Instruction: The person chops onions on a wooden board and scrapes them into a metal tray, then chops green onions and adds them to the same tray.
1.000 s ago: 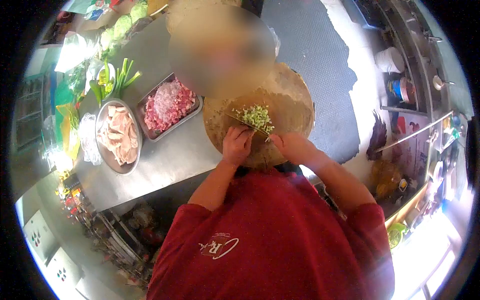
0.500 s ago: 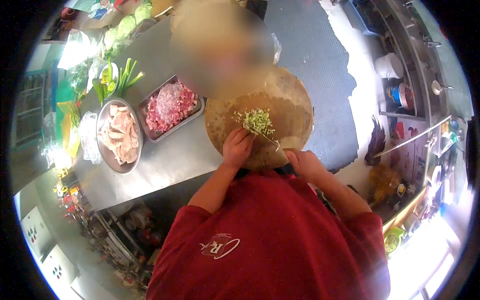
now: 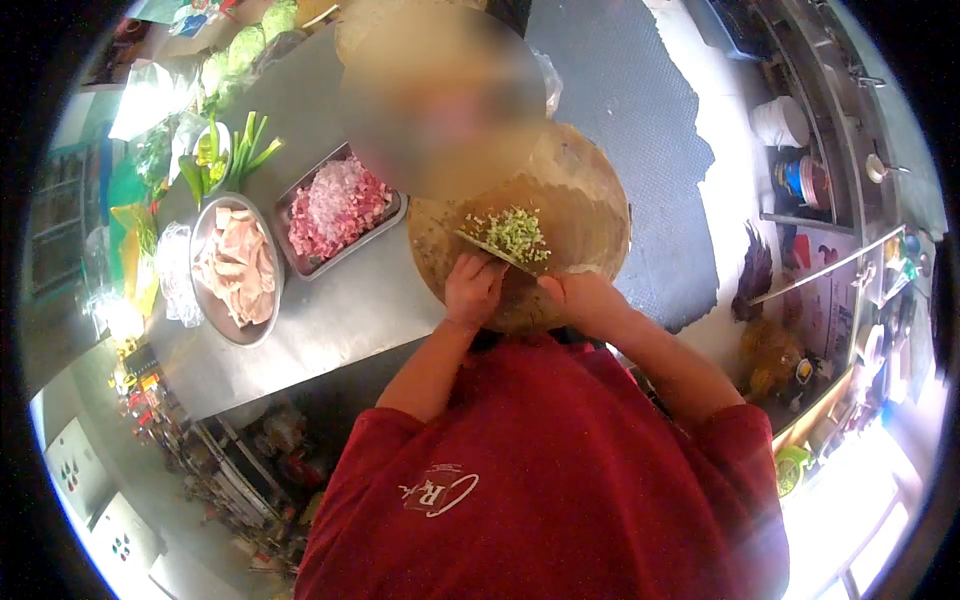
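A round wooden chopping board (image 3: 590, 215) lies on the steel counter with a small heap of chopped green vegetable (image 3: 516, 232) on it. My right hand (image 3: 585, 300) grips the handle of a cleaver (image 3: 490, 250), whose blade lies slantwise along the near side of the heap. My left hand (image 3: 472, 288) rests with curled fingers on the board just behind the blade, holding nothing. A blurred patch hides the board's far left part.
Left of the board stand a rectangular tray of diced red meat (image 3: 338, 208) and a round metal plate of pale meat slices (image 3: 238, 265). Green onions (image 3: 235, 155) and cabbages (image 3: 230, 60) lie farther back. Grey matting (image 3: 640, 90) covers the floor on the right.
My right hand had drawn the cleaver back toward me and to the right; now it has moved forward again, and the blade lies against the green heap. My left hand has stayed put.
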A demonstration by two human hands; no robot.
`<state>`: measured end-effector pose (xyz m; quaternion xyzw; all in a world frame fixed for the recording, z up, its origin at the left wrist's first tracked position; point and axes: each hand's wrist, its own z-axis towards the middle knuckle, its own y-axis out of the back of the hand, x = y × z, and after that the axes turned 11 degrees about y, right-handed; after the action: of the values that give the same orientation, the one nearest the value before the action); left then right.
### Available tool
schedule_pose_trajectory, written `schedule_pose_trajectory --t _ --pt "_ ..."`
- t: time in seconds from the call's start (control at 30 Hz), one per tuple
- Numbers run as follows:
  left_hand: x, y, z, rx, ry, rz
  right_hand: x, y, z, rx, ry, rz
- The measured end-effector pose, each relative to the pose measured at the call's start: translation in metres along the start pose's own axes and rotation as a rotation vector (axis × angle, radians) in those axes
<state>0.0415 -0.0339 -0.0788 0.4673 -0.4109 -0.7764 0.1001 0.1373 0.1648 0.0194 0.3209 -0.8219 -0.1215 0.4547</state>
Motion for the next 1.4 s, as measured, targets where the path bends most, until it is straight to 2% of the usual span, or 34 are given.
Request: schedule_pose_trajectory --t 0.07,0.17,0.23,0.37,0.43,0.67,0.83,1.03,1.17,1.23,1.37,1.4 --pt "0.004 -0.001 0.002 -0.051 -0.083 -0.019 -0.004 -0.007 0.0 -0.04 0.025 -0.082" --pt "0.003 0.0 0.0 -0.027 -0.043 0.031 -0.014 -0.007 -0.024 -0.089 0.007 -0.052" --pt "0.003 0.0 -0.001 -0.029 -0.062 0.045 -0.015 -0.001 -0.037 0.04 -0.137 -0.107" --pt "0.0 0.004 -0.001 -0.07 -0.152 0.069 -0.021 -0.008 -0.039 0.023 -0.15 -0.083" --pt "0.001 0.005 -0.002 -0.052 -0.149 0.065 -0.017 -0.016 -0.039 -0.127 -0.022 0.051" --pt "0.002 0.005 -0.001 -0.03 -0.103 0.02 -0.009 -0.009 -0.033 -0.092 0.014 -0.016" --pt "0.0 0.007 0.0 -0.05 -0.095 -0.013 -0.013 -0.003 -0.024 -0.105 0.132 -0.031" --pt "0.0 0.003 -0.003 -0.045 -0.034 0.019 -0.003 -0.01 0.003 -0.021 0.021 -0.094" --pt "-0.003 0.008 0.0 -0.056 -0.041 -0.016 -0.009 -0.003 -0.032 -0.029 -0.008 -0.028" --pt "-0.002 0.007 -0.001 -0.056 -0.052 -0.018 -0.012 0.004 -0.047 0.08 -0.162 -0.15" --pt "0.002 0.006 -0.002 -0.025 -0.146 0.018 -0.03 -0.005 -0.045 0.04 -0.083 -0.119" --pt "0.001 0.006 -0.002 -0.024 -0.148 0.019 -0.026 -0.006 -0.044 -0.005 -0.038 -0.025"
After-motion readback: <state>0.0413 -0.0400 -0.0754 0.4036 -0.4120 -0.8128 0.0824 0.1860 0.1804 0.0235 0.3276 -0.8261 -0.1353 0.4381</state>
